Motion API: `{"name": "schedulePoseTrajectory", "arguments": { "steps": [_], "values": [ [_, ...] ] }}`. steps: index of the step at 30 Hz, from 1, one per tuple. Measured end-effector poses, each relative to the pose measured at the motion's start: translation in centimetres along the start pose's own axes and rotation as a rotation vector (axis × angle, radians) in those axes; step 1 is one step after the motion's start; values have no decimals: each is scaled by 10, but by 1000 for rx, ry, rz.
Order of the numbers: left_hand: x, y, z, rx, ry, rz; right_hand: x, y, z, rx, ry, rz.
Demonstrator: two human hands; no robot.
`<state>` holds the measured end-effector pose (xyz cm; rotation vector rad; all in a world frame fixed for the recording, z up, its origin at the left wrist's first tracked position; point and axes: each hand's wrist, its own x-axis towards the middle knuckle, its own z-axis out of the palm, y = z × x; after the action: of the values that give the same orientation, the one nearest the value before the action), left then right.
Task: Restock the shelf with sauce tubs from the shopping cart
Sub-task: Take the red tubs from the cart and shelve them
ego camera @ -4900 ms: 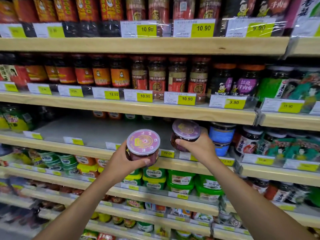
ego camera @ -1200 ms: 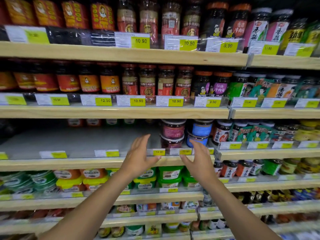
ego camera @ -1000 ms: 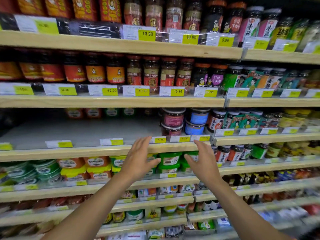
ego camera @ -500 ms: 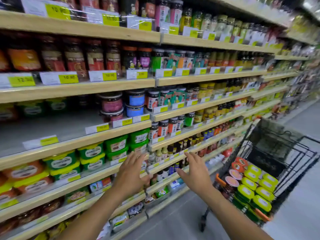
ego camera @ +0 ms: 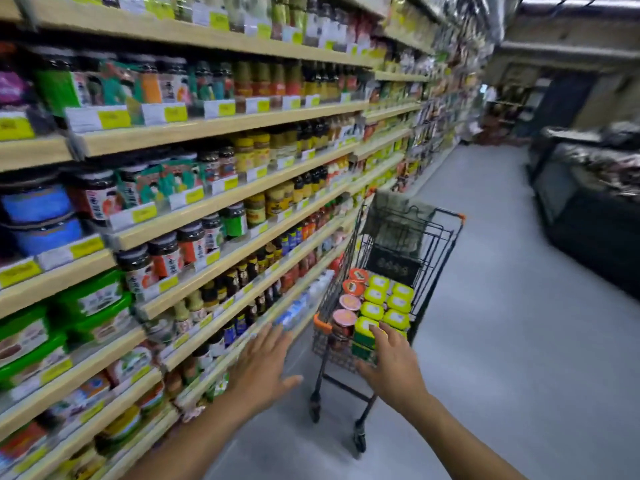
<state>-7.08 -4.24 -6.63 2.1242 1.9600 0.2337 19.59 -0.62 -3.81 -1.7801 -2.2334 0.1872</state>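
A black wire shopping cart [ego camera: 446, 237] stands in the aisle to my right. It holds round pink-lidded sauce tubs [ego camera: 349, 302], orange-lidded ones [ego camera: 357, 275] and several yellow-green rectangular tubs [ego camera: 398, 302]. My right hand [ego camera: 393, 370] reaches out with fingers spread, in front of the cart's near end, holding nothing. My left hand [ego camera: 264, 370] is spread too, lower left of the cart, in front of the bottom shelves. Both hands are empty. Blue-lidded tubs [ego camera: 38, 202] sit on the wooden shelf [ego camera: 194, 216] at the far left.
Long wooden shelves [ego camera: 214, 128] full of jars and bottles run along my left. Green tubs [ego camera: 90, 299] fill a lower shelf. A dark chest display case [ego camera: 588, 209] lines the right side. Grey floor [ego camera: 502, 341] stretches between them.
I set both tubs on the shelf and let go. My view swung right from the shelf toward the cart, and both empty hands dropped and moved toward it.
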Motion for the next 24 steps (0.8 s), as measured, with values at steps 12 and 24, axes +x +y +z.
{"name": "schedulePoseTrajectory", "arguments": {
  "steps": [12, 24],
  "values": [
    [135, 135, 56, -41, -107, 83, 48, 178, -3, 58, 17, 125],
    [233, 161, 96, 4, -186, 40, 131, 252, 36, 33, -196, 154]
  ]
}}
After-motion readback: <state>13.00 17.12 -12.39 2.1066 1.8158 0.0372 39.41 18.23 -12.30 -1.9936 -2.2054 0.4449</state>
